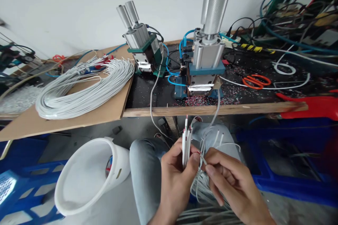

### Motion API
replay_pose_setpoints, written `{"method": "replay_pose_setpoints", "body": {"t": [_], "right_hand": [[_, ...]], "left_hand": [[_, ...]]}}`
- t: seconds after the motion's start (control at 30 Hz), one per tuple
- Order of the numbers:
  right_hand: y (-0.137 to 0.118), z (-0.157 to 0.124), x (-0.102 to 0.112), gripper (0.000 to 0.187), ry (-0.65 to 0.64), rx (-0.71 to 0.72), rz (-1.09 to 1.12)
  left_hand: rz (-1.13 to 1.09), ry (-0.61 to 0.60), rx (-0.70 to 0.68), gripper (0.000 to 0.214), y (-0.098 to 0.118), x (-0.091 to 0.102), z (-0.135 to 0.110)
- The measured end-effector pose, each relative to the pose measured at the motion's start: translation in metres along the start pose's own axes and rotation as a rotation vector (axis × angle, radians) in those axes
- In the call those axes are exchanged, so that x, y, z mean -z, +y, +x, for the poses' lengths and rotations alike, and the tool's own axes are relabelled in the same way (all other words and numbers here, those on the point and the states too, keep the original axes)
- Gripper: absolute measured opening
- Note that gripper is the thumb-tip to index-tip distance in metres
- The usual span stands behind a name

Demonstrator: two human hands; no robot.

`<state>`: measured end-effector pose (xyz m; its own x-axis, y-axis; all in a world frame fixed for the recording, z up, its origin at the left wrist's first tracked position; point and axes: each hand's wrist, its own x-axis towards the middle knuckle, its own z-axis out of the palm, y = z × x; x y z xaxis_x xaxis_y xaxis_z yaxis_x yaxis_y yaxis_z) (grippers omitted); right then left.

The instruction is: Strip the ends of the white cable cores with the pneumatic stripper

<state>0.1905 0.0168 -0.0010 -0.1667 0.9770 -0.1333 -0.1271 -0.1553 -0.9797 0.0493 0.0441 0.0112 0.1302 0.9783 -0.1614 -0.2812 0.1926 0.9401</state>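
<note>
My left hand [177, 169] is closed round a small upright bundle of white cables [185, 140] with red and bare stripped tips, held over my lap. Close beside it, my right hand [227, 175] pinches a single white cable end [204, 160] between thumb and forefinger, touching the bundle. More loose white cables [208, 214] trail down across my knees. Straight ahead on the bench stand two pneumatic wire-stripping machines, a blue one [203, 74] nearer me and a green one [144, 51] behind to the left.
A large coil of white cables [84, 88] lies on a cardboard sheet [26, 123] at the left. A white bucket [87, 175] tilts by my left knee. Orange scissors [256, 81], tangled wires [295, 17], a red object [314, 107] and blue crates [290, 182] sit to the right.
</note>
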Motion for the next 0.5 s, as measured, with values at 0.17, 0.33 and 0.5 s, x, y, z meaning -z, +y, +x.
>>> {"method": "replay_pose_setpoints", "body": {"t": [0.17,0.33,0.5], "right_hand": [[-0.008,0.004,0.002,0.018,-0.044,-0.042,-0.174],[-0.023,0.009,0.007,0.018,-0.054,0.152,-0.465],[-0.036,0.01,0.022,0.018,-0.168,0.304,-0.738]], "left_hand": [[0.157,0.022,-0.052,0.011,0.009,-0.004,0.004],[0.248,-0.041,-0.071,0.011,0.021,-0.007,0.006],[0.429,-0.206,-0.07,0.015,0.023,0.003,0.009]]}}
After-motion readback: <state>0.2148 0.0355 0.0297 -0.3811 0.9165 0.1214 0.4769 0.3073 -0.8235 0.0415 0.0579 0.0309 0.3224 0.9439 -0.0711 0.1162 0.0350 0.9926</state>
